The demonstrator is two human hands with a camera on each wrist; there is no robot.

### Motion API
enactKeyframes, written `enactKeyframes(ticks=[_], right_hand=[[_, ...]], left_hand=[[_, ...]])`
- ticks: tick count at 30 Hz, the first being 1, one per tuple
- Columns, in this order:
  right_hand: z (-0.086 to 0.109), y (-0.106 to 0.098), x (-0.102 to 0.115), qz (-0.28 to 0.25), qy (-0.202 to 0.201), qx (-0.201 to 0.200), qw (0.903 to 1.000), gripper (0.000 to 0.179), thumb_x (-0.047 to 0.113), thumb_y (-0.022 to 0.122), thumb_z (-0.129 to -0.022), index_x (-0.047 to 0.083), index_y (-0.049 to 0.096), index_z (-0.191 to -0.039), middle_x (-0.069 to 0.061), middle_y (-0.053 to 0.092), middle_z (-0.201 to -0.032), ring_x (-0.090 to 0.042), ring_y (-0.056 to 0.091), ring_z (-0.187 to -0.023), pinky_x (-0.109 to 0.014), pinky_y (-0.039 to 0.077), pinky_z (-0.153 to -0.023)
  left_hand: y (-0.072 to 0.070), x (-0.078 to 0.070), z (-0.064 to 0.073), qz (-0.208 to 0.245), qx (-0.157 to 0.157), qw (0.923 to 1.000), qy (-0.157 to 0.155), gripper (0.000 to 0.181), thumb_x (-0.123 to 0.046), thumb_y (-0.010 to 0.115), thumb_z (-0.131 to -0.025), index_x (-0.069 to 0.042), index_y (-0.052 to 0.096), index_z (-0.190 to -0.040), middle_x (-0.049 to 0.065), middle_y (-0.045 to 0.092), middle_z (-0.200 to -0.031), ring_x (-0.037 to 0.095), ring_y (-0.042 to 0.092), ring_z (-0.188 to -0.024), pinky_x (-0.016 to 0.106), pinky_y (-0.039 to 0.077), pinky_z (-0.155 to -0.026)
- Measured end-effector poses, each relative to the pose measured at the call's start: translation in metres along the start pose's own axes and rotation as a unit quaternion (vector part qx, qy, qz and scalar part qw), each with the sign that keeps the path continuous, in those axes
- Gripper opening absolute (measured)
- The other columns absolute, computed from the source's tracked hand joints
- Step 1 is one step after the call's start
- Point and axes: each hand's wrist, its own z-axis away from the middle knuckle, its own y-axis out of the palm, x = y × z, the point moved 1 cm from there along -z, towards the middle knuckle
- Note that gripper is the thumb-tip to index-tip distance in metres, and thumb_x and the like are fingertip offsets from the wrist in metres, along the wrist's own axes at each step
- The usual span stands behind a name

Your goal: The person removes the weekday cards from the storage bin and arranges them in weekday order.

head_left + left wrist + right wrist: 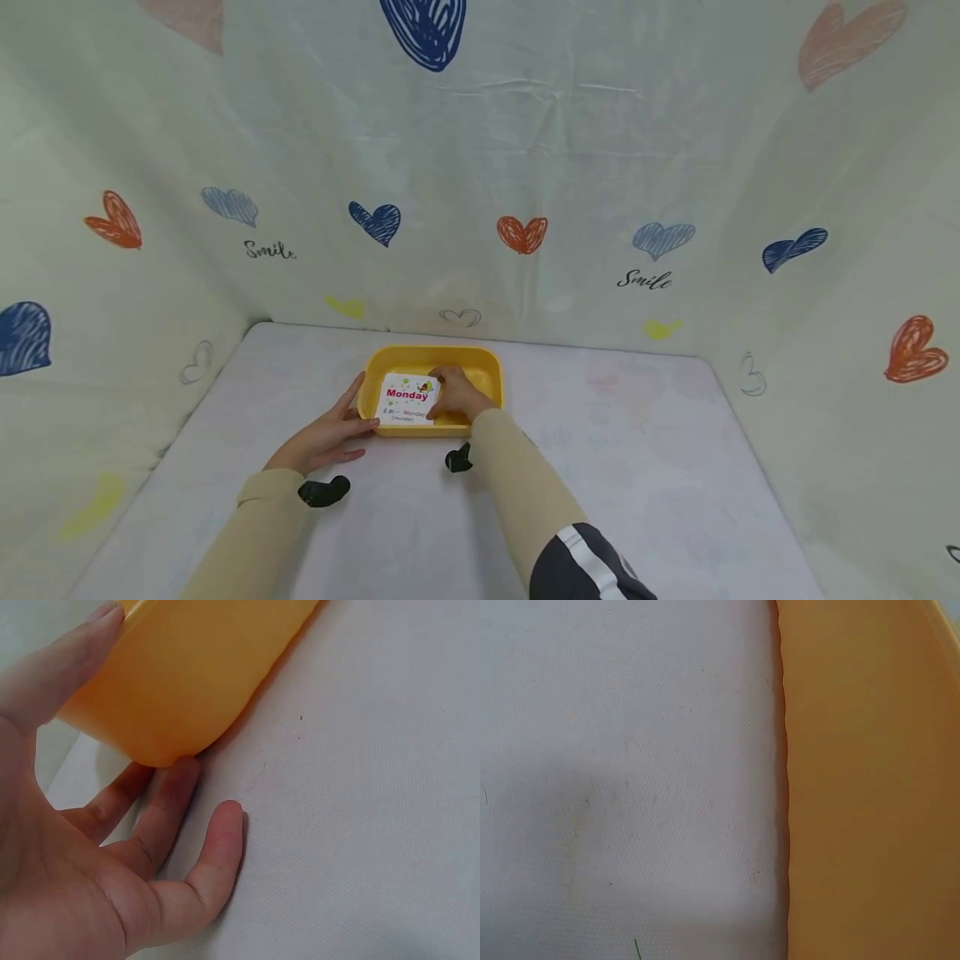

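Observation:
A yellow tray (pixel 489 367) sits on the white table. Inside it, toward the left, a white card (pixel 401 412) shows the word "Monday" in red with a small colourful picture. My right hand (pixel 459 393) reaches into the tray and grips the card at its right edge. At the tray's front left corner, my left hand (pixel 322 437) holds the wall: in the left wrist view one digit lies at the rim, two fingertips meet the lower edge, and another finger (pixel 223 847) rests on the table. The right wrist view shows the tray's outer wall (pixel 870 787), with the right hand hidden.
The white table (pixel 637 467) reaches out on both sides of the tray. Behind and beside it hangs a pale curtain (pixel 570 283) printed with hearts and "Smile". Black wrist cameras (pixel 324 492) jut out under both forearms.

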Motion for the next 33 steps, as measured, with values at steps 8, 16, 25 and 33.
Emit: enactKeyframes(ticks=[8, 16, 25, 33], right_hand=[[0.004, -0.001, 0.000, -0.017, -0.005, 0.005, 0.9998, 0.065, 0.006, 0.085, -0.073, 0.018, 0.054, -0.129, -0.005, 0.044, -0.125, -0.024, 0.045, -0.106, -0.038, 0.038, -0.104], [0.003, 0.002, -0.001, -0.007, 0.008, -0.009, 0.9999, 0.059, 0.008, 0.084, -0.075, 0.022, 0.055, -0.125, -0.002, 0.045, -0.112, -0.021, 0.048, -0.098, -0.035, 0.043, -0.097], [0.018, -0.003, 0.008, -0.075, -0.002, 0.010, 0.9972, 0.057, -0.001, 0.078, -0.080, 0.018, 0.052, -0.127, -0.006, 0.054, -0.086, -0.018, 0.051, -0.078, -0.025, 0.047, -0.073], [0.023, -0.012, 0.002, -0.123, -0.008, 0.028, 0.9919, 0.053, 0.000, 0.074, -0.083, 0.018, 0.055, -0.128, -0.008, 0.060, -0.086, -0.020, 0.056, -0.072, -0.026, 0.052, -0.070]], left_hand=[[-0.002, -0.001, 0.002, -0.009, 0.011, 0.9999, 0.006, 0.094, -0.017, 0.063, -0.096, -0.051, -0.006, -0.151, 0.022, 0.015, -0.153, 0.039, 0.042, -0.127, 0.044, 0.051, -0.085], [-0.002, -0.001, 0.001, -0.004, 0.013, 0.9999, 0.001, 0.095, -0.018, 0.064, -0.096, -0.051, -0.006, -0.151, 0.023, 0.014, -0.153, 0.040, 0.041, -0.127, 0.044, 0.050, -0.084], [-0.001, -0.002, 0.001, -0.016, 0.013, 0.9998, -0.005, 0.095, -0.021, 0.064, -0.096, -0.051, -0.008, -0.151, 0.023, 0.013, -0.154, 0.043, 0.039, -0.130, 0.045, 0.051, -0.086], [0.001, -0.004, 0.003, -0.014, 0.019, 0.9997, -0.006, 0.095, -0.022, 0.064, -0.096, -0.053, -0.008, -0.150, 0.023, 0.011, -0.154, 0.043, 0.037, -0.131, 0.048, 0.049, -0.089]])
